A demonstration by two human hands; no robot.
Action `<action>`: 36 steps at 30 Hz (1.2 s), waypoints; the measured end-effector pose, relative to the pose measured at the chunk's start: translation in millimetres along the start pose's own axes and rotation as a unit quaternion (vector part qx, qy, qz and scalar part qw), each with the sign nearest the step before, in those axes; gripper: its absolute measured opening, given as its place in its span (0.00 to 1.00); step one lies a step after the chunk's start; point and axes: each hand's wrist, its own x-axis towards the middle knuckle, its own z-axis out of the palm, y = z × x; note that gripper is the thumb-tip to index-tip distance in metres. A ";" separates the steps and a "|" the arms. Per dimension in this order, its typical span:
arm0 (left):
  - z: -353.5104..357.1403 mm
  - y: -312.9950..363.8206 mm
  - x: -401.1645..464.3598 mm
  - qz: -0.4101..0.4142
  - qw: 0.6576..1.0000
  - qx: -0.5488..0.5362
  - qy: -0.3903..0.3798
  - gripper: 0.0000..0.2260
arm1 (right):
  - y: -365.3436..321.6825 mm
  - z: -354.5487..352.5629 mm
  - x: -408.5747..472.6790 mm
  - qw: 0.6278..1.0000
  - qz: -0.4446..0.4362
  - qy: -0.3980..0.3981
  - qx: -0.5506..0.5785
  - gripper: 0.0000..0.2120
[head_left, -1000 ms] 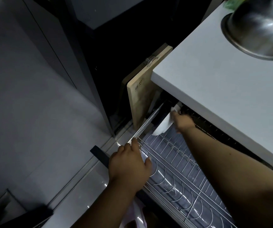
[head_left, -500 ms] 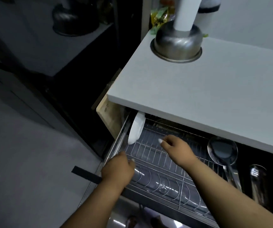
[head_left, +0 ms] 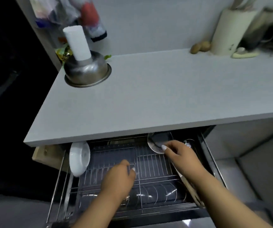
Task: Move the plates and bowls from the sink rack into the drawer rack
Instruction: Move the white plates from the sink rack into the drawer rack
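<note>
Drawer rack [head_left: 149, 163] pulled out under grey surface [head_left: 149, 99]; white bowl [head_left: 79, 157] stands on edge at rack's left end, just beside drawer rail. Left hand [head_left: 119, 176] over rack middle, fingers loosely curled, holds nothing. Right hand [head_left: 181, 155] at rack's right rear, fingers bent near metal strainer [head_left: 158, 142]; contact blurred, probably touching, grip cannot tell. Steel bowl [head_left: 87, 71] upside down on surface, white cylinder [head_left: 77, 42] atop it.
</note>
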 end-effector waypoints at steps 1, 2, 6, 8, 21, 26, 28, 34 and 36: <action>5.9 21.0 4.1 0.014 1.000 0.002 -0.004 0.16 | 11.8 -18.5 -3.6 1.000 0.003 0.014 -0.001 0.09; 12.6 43.7 8.3 0.029 1.000 0.004 -0.006 0.15 | 23.8 -38.2 -7.2 1.000 0.006 0.029 -0.004 0.09; 45.8 152.5 18.9 0.090 0.996 -0.026 -0.008 0.13 | 82.2 -128.6 -22.4 0.996 0.041 0.079 -0.009 0.09; 67.2 212.9 21.3 0.131 0.991 -0.036 -0.015 0.14 | 115.5 -178.4 -32.2 0.992 0.060 0.110 0.000 0.10; 194.9 533.2 11.6 0.370 0.925 -0.023 -0.084 0.29 | 290.7 -437.5 -121.3 0.921 0.192 0.334 0.049 0.10; 224.6 608.1 3.4 0.439 0.890 0.010 -0.118 0.34 | 335.1 -491.4 -155.1 0.871 0.231 0.429 0.067 0.10; 235.1 634.8 1.5 0.457 0.879 0.013 -0.134 0.35 | 349.6 -510.8 -162.5 0.850 0.250 0.459 0.069 0.09; 267.8 717.4 4.9 0.501 0.846 -0.001 -0.183 0.39 | 392.6 -577.2 -167.4 0.807 0.293 0.511 0.036 0.09; 279.8 746.3 9.4 0.515 0.836 -0.003 -0.189 0.40 | 407.4 -598.7 -161.9 0.799 0.304 0.519 0.013 0.08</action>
